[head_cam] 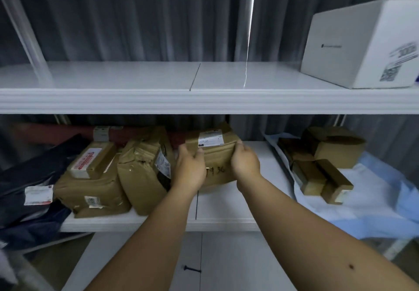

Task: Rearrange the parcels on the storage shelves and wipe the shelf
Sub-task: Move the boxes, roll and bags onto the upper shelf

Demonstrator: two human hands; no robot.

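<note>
On the middle shelf (226, 220) stands a brown taped parcel (215, 154) with a white label and handwriting on its front. My left hand (190, 168) grips its left side and my right hand (246, 158) grips its right side. To its left a crumpled brown parcel (145, 170) leans upright. Further left a small labelled box (93, 162) lies on a flat brown parcel (90, 191). A dark blue mailer bag (29, 188) hangs over the shelf's left end.
The upper shelf (136, 75) carries a white carton (360, 46) at its right end. Several small brown boxes (324, 166) sit on a light blue bag (374, 200) at the right. A red roll (59, 132) lies behind the parcels. A lower shelf (226, 263) shows below.
</note>
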